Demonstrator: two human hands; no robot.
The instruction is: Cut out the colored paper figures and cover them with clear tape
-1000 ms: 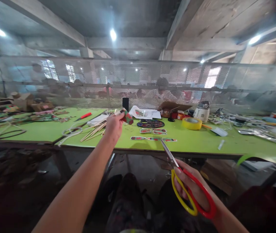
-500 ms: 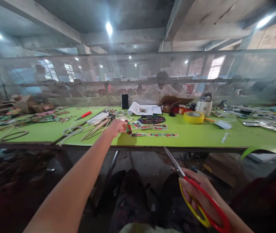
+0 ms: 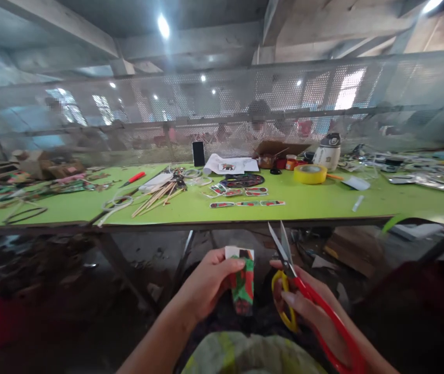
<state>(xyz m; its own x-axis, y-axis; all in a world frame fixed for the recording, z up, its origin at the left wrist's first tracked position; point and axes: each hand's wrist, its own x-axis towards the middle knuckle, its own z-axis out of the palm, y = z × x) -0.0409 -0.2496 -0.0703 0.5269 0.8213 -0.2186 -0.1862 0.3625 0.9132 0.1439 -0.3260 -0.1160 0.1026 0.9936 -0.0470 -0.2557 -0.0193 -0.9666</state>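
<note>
My left hand (image 3: 211, 278) pinches a small patterned piece (image 3: 243, 283), green, red and black with a white top edge, above my lap. Its material I cannot make out for sure. My right hand (image 3: 311, 298) is closed round the scissors (image 3: 298, 283), which have one red and one yellow handle. Their blades stand apart and point up toward the table edge, a little to the right of the piece and not touching it. On the green table (image 3: 191, 212) ahead lie several patterned cut-outs with white borders (image 3: 247, 203) in rows.
Thin wooden sticks (image 3: 155, 200) and a red-handled tool (image 3: 135, 178) lie left of the cut-outs. Behind are a phone (image 3: 198, 154) and printed paper (image 3: 227, 165). Yellow tape (image 3: 310, 174) and a white bottle (image 3: 328, 152) stand to the right. A mesh screen (image 3: 214, 114) runs behind the table.
My left hand has drawn back from the table to above my lap, bringing the patterned piece with it. The scissors in my right hand have opened and are turned more upright.
</note>
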